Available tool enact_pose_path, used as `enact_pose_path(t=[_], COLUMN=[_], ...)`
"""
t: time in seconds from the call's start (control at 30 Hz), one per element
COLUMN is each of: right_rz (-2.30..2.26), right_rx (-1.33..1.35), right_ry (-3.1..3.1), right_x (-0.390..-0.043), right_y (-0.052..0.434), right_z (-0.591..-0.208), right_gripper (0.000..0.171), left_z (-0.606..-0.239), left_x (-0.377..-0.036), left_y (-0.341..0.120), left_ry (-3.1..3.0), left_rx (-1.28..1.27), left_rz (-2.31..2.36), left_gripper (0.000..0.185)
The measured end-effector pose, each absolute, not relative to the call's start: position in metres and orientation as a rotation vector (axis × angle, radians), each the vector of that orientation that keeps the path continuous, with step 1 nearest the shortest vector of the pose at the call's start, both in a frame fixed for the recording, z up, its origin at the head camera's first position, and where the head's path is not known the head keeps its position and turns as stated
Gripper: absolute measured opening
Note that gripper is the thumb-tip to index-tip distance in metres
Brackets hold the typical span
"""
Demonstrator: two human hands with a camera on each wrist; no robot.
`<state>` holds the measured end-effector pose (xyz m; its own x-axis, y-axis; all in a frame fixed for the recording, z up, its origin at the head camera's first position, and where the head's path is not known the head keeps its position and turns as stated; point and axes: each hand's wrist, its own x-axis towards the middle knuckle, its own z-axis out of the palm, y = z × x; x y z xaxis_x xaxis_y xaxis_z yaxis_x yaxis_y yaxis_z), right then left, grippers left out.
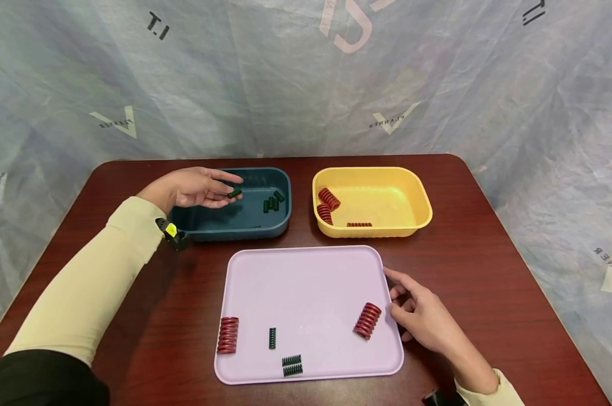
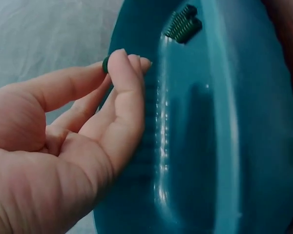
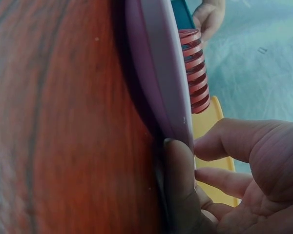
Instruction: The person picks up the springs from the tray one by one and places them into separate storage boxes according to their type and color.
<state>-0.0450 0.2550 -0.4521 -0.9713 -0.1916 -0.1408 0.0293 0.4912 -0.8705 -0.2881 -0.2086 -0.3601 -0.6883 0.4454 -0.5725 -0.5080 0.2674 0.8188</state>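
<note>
Right hand point(image 1: 425, 316), nearest, rests loosely open against the lilac tray point(image 1: 306, 270) rim, holding nothing. Left hand point(image 1: 196, 188) pinches a green spring point(image 1: 234, 193) over the blue bin point(image 1: 280, 225); the light pinch risks dropping it outside.

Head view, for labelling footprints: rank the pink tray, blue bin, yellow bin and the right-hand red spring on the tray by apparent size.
1. pink tray
2-3. blue bin and yellow bin: look alike
4. red spring
</note>
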Motion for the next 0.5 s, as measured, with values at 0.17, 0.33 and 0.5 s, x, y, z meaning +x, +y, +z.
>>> enact_pose_path(t=[0.17, 0.33, 0.5], right_rz=[-1.473, -1.475, -1.470], right_rx=[-0.142, -0.139, -0.128], right_ry=[2.522, 2.526, 2.529], right_x=[-0.045, -0.045, -0.045], right_y=[0.255, 0.255, 0.255], right_z=[-0.452, -0.452, -0.452], right_gripper=[0.064, 0.065, 0.065], left_z=[-0.360, -0.359, -0.359], left_x=[-0.298, -0.307, -0.312], left_y=[-0.203, -0.193, -0.185], left_ry=[1.825, 1.866, 1.872], left_rx=[-0.037, 0.003, 0.038], left_rz=[1.384, 1.254, 1.163], left_gripper=[0.055, 0.053, 0.053])
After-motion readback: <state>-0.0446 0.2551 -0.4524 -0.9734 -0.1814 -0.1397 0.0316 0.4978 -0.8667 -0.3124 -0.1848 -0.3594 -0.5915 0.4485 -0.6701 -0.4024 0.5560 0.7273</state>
